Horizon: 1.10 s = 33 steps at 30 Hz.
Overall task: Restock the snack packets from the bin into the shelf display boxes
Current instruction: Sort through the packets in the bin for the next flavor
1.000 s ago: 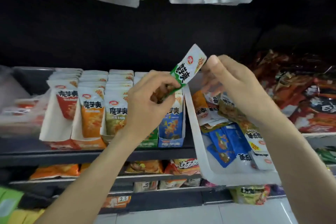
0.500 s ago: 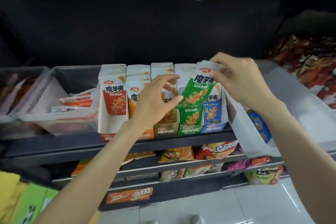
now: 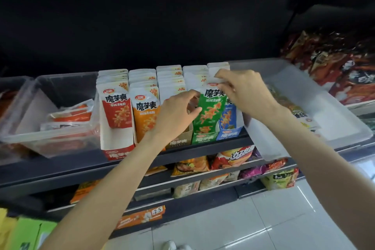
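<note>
A green snack packet [image 3: 210, 108] stands at the front of the green display box [image 3: 205, 137] on the dark shelf. My right hand [image 3: 246, 92] pinches the packet's top right corner. My left hand [image 3: 178, 114] touches its left edge with the fingers curled, in front of the brown display box [image 3: 178, 141]. Red [image 3: 116, 153], orange and blue [image 3: 230, 133] display boxes stand in the same row, full of packets. The white bin [image 3: 304, 124] sits on the shelf to the right, with a few packets visible past my right forearm.
A clear plastic tub [image 3: 46, 140] with red packets stands left of the boxes. Lower shelves [image 3: 182, 180] carry chip bags and a 2.5 price tag [image 3: 157, 210]. White bags hang above. Dark red packets [image 3: 332, 63] fill the far right shelf. White tiled floor lies below.
The green packet came from up in the air down into the front of the green box. My right hand stayed on its top; my left hand closed in on its left edge.
</note>
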{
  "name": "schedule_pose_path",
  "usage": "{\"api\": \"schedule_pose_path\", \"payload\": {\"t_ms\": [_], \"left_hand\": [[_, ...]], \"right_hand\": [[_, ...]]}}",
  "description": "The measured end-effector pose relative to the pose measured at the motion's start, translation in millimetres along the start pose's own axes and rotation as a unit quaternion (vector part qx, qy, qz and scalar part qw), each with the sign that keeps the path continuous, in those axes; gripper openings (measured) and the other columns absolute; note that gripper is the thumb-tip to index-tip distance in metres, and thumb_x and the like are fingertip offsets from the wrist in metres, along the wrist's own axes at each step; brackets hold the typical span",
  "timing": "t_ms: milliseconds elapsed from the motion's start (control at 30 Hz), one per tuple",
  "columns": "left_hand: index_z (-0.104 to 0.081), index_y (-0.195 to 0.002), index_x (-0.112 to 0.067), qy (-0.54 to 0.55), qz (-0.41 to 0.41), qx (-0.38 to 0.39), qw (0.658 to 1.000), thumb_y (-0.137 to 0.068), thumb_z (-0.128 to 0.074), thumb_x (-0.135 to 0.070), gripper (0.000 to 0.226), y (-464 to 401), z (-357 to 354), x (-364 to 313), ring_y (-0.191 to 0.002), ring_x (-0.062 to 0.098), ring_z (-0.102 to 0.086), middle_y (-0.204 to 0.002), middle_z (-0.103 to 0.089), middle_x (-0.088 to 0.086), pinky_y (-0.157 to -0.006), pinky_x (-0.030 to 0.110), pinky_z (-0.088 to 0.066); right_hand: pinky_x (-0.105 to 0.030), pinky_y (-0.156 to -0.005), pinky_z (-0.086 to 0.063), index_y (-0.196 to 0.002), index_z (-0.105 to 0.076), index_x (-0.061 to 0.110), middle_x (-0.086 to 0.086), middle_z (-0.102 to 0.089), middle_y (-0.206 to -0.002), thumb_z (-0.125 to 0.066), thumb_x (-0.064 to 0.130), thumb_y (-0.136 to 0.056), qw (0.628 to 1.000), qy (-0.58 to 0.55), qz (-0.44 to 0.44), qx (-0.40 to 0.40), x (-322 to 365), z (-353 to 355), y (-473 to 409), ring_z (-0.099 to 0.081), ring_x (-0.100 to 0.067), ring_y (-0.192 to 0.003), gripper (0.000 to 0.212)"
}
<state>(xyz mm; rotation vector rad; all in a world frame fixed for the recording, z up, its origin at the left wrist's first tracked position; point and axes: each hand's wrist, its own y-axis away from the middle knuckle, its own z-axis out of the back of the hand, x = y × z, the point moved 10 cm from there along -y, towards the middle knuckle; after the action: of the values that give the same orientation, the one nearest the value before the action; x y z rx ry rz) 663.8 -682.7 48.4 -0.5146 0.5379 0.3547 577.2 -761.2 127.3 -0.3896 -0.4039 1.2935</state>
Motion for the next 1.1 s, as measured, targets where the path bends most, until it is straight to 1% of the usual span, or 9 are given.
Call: {"api": "schedule_pose_path", "payload": {"t_ms": [100, 233, 333, 533, 667, 767, 867, 1000, 1100], "left_hand": [[-0.056, -0.117, -0.027, -0.025, 0.001, -0.026, 0.999, -0.083, -0.069, -0.030, 0.036, 0.1, 2.6, 1.4, -0.081, 0.009, -0.063, -0.094, -0.066, -0.010, -0.075, 0.036, -0.054], [-0.055, -0.114, -0.027, -0.059, -0.032, -0.055, 0.996, -0.084, -0.069, -0.025, 0.033, 2.5, 7.5, -7.0, -0.070, 0.010, -0.056, -0.093, -0.063, -0.010, -0.064, 0.032, -0.053], [-0.057, -0.111, -0.025, -0.105, -0.038, -0.051, 0.992, -0.086, -0.066, -0.025, 0.026, 1.2, 7.4, -10.2, -0.078, 0.016, -0.059, -0.091, -0.063, -0.007, -0.059, 0.028, -0.047], [-0.054, -0.121, -0.030, -0.125, -0.029, -0.034, 0.991, -0.087, -0.064, -0.031, 0.035, -6.0, 10.2, -12.9, -0.107, 0.014, -0.052, -0.113, -0.059, -0.009, -0.070, 0.024, -0.039], [-0.061, -0.114, -0.020, -0.030, -0.102, -0.122, 0.987, -0.088, -0.059, -0.028, 0.027, -8.0, 29.4, -50.0, -0.097, 0.012, -0.055, -0.107, -0.061, -0.005, -0.075, 0.021, -0.042], [-0.065, -0.105, -0.013, 0.035, -0.179, -0.162, 0.970, -0.090, -0.055, -0.022, 0.019, -6.0, 28.8, -91.3, -0.092, 0.012, -0.055, -0.097, -0.065, -0.003, -0.077, 0.017, -0.040], [-0.067, -0.101, -0.017, 0.059, -0.215, -0.110, 0.969, -0.091, -0.056, -0.019, 0.015, -17.6, -6.9, -126.5, -0.092, 0.011, -0.054, -0.094, -0.065, -0.008, -0.080, 0.020, -0.040], [-0.064, -0.107, -0.027, 0.044, -0.153, -0.011, 0.987, -0.089, -0.057, -0.025, 0.019, -60.3, -78.3, -146.0, -0.091, 0.004, -0.051, -0.093, -0.060, -0.019, -0.079, 0.022, -0.040], [-0.064, -0.108, -0.027, 0.018, -0.087, 0.037, 0.995, -0.088, -0.060, -0.026, 0.020, -105.9, -124.2, -141.2, -0.084, 0.002, -0.053, -0.095, -0.063, -0.016, -0.076, 0.026, -0.046]], "right_hand": [[-0.034, -0.058, -0.046, -0.105, -0.059, 0.014, -0.009, -0.067, -0.079, -0.054, 0.013, -0.092, 0.997, 0.015, 0.013, 0.072, 7.8, -31.9, 5.7, -0.063, -0.033, -0.071, 0.014], [-0.030, -0.059, -0.032, -0.121, -0.056, 0.015, -0.012, -0.067, -0.092, -0.049, 0.015, -0.097, 0.992, 0.010, 0.017, 0.123, 16.4, -52.6, 16.9, -0.062, -0.034, -0.079, 0.025], [-0.030, -0.060, -0.032, -0.115, -0.057, 0.015, -0.005, -0.063, -0.090, -0.048, 0.017, -0.098, 0.991, -0.004, -0.003, 0.136, 11.8, -56.8, 15.4, -0.060, -0.027, -0.077, 0.020], [-0.029, -0.065, -0.052, -0.104, -0.066, 0.019, 0.006, -0.068, -0.091, -0.066, 0.025, -0.087, 0.992, -0.078, -0.097, -0.011, -31.1, -7.2, 27.3, -0.058, -0.007, -0.070, 0.018], [-0.028, -0.070, -0.054, -0.098, -0.067, 0.017, 0.006, -0.067, -0.089, -0.065, 0.020, -0.088, 0.987, -0.053, -0.146, -0.050, -85.7, 30.6, 68.3, -0.061, -0.009, -0.074, 0.011], [-0.010, -0.077, -0.047, -0.099, -0.069, 0.017, 0.005, -0.068, -0.088, -0.065, 0.012, -0.087, 0.981, -0.044, -0.187, -0.015, -136.6, 35.9, 93.6, -0.059, -0.009, -0.073, 0.013], [-0.027, -0.076, -0.052, -0.099, -0.070, 0.019, 0.003, -0.070, -0.090, -0.063, 0.012, -0.087, 0.976, -0.021, -0.213, 0.044, -190.4, 26.1, 108.3, -0.058, -0.010, -0.071, 0.016], [-0.034, -0.078, -0.049, -0.110, -0.067, 0.023, -0.001, -0.070, -0.107, -0.057, 0.018, -0.089, 0.965, 0.039, -0.179, 0.189, -243.3, -11.4, 114.5, -0.064, -0.023, -0.089, 0.024], [-0.036, -0.078, -0.048, -0.114, -0.064, 0.024, -0.003, -0.066, -0.114, -0.052, 0.021, -0.090, 0.955, 0.084, -0.125, 0.256, -264.7, -35.4, 113.8, -0.061, -0.027, -0.100, 0.027]]}}
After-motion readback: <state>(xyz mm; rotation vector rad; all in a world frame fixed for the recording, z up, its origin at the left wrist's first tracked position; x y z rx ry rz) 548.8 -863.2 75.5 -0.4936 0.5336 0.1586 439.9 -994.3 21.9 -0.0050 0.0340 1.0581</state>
